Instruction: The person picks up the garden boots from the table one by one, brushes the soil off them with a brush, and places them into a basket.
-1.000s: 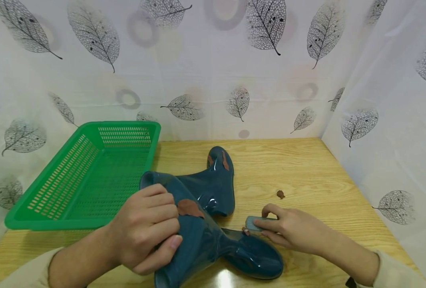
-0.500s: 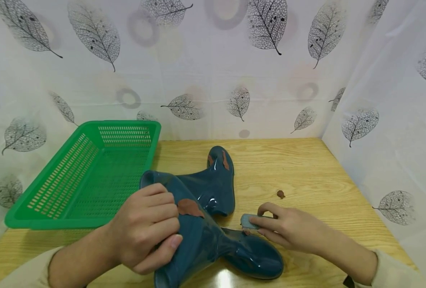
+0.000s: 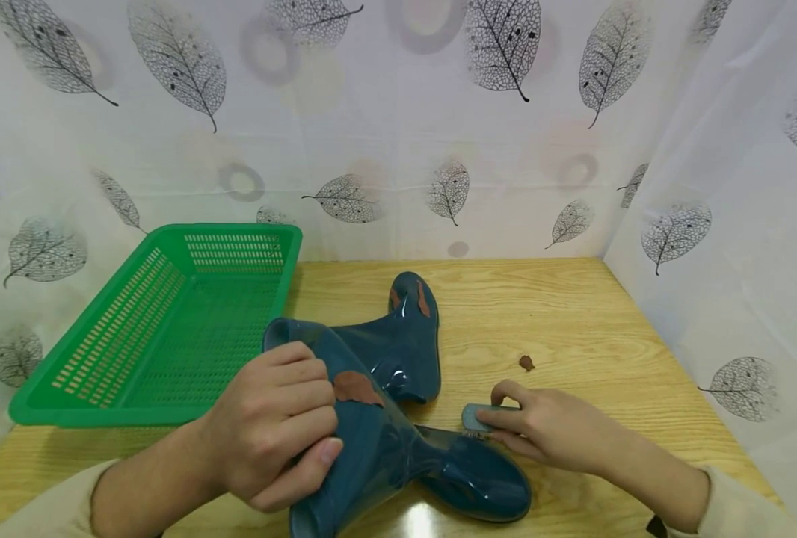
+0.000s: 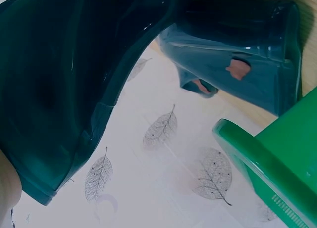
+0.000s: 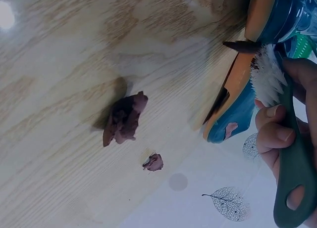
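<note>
Held boot (image 3: 378, 448)—cuff (image 3: 314, 515) cropped (head view)

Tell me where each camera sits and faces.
Head: head-worn, looking forward and down at the left hand and right hand; forearms show.
Left wrist: wrist-worn, facing a glossy blue rubber boot and green plastic basket; a sliver of skin shows.
Right wrist: wrist-worn, facing a white-bristled green brush; fingers show.
Head and right wrist share the brush.

- Most room: tabletop (image 3: 594, 317) right of rear rubber boot (image 3: 412, 351); two brown scraps (image 5: 126, 120) lie there.
- Left: green plastic basket (image 3: 136, 418) in the way.
- Centre: front rubber boot (image 3: 371, 456) partly bars rear one.
- Leaf-print curtain (image 3: 385, 134) bounds back, right.
</note>
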`<state>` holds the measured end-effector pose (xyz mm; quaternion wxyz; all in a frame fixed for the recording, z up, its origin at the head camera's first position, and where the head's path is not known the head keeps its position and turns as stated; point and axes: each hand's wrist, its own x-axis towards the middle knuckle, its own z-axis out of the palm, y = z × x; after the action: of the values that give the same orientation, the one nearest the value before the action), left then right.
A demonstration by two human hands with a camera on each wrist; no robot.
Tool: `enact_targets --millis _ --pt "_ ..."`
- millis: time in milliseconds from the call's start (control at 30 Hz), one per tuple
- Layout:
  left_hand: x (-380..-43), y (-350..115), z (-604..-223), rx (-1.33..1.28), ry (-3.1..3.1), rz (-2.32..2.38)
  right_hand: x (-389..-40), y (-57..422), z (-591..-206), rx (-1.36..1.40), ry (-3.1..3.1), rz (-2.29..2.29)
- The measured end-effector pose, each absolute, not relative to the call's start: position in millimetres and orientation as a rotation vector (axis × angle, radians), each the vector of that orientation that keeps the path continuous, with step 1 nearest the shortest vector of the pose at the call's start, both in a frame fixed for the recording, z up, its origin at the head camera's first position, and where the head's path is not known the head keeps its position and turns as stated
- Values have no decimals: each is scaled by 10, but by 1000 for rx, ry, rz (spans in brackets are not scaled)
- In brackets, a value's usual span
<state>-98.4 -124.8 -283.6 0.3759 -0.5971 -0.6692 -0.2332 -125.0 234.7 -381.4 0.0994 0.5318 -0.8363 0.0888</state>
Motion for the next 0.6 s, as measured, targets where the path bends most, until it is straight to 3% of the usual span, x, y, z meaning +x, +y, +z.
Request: enact_targets --millis 233,600 --pt "-984 -1242 -2835 -1531 -1709 -594 -1273 2416 -3802 1512 -2491 196" --pt "-992 -1214 -2807 -1543 -1639 -608 -1308 2175 -3585 1412 -2373 534"
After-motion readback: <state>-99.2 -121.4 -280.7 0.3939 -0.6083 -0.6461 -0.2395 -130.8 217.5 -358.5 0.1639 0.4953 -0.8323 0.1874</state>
